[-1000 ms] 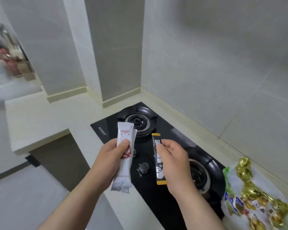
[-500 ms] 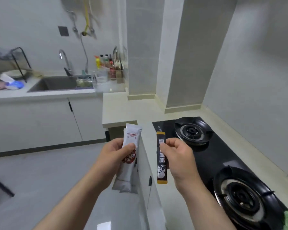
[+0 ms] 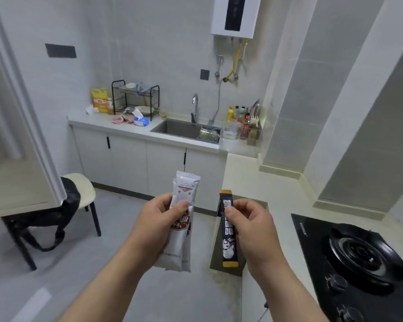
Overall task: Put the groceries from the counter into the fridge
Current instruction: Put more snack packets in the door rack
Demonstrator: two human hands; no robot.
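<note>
Print on white sachets (image 3: 180, 248) and black sachet (image 3: 229, 248) is illegibly blurred.

Home kitchen: sink (image 3: 179, 129), gas hob (image 3: 358, 256), dish rack (image 3: 135, 98).

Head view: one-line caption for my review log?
Left hand holds white sachets, right hand a black sachet, facing the kitchen sink.

Left hand (image 3: 157, 223) grips white sachets (image 3: 180, 231), right hand (image 3: 254, 231) pinches a black stick sachet (image 3: 229, 242)
</note>
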